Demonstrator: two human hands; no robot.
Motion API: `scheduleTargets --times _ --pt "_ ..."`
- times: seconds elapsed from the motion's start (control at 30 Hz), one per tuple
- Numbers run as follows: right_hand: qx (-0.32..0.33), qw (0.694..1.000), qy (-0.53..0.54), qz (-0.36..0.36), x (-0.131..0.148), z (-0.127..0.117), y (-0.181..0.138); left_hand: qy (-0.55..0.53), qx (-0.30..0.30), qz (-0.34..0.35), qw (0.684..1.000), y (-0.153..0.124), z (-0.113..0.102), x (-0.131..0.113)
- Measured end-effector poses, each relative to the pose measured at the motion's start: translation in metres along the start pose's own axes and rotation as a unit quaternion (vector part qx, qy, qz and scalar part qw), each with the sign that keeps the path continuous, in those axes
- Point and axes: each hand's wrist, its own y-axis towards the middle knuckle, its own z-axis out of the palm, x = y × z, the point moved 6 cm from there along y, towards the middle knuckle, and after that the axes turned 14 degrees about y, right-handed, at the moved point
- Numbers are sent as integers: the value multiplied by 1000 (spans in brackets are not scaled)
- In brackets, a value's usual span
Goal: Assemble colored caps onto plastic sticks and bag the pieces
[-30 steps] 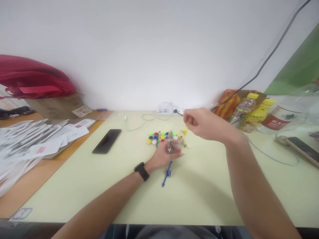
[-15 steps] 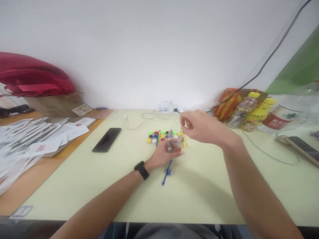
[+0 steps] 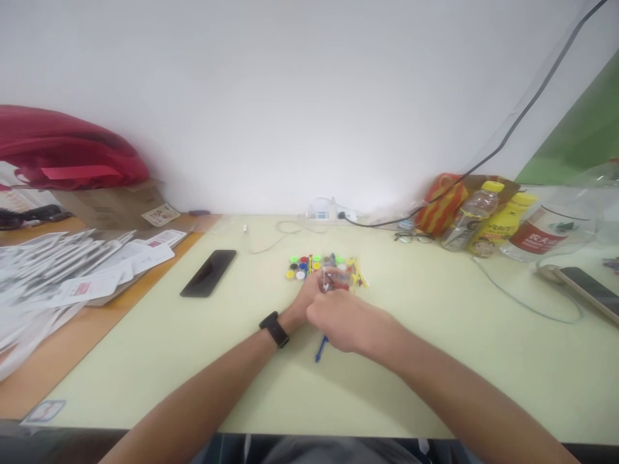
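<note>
My left hand (image 3: pixel 309 295), with a black watch on its wrist, is closed around a small clear plastic container or bag (image 3: pixel 337 278); its exact kind is unclear. My right hand (image 3: pixel 345 319) is curled in front of it, close against the left fingers, and whatever it grips is hidden. Several small round coloured caps (image 3: pixel 294 266) stand in rows just beyond the hands. Thin yellow sticks (image 3: pixel 360 274) lie at their right end. Below the right hand, the arrow-tipped end of a blue plastic piece (image 3: pixel 320 352) shows on the table, its other end covered.
A black phone (image 3: pixel 208 273) lies to the left, beside white packets (image 3: pixel 91 264) at the table's far left. Eyeglasses (image 3: pixel 412 238), bottles (image 3: pixel 500 225) and a second phone (image 3: pixel 587 291) are on the right. A white cable (image 3: pixel 271 243) runs along the back.
My right hand has come down and left from above the table to the left hand. It now covers part of the blue piece, and the eyeglasses show behind. The left hand stays put.
</note>
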Motion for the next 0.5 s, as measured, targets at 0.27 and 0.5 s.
scheduleTargets --times 0.27,0.5 --pt "4 999 -39 18 13 5 1 9 -21 -29 999 -7 0 -8" --pt "25 993 28 -114 16 1 -7 19 -21 -11 1000 -11 0 -15"
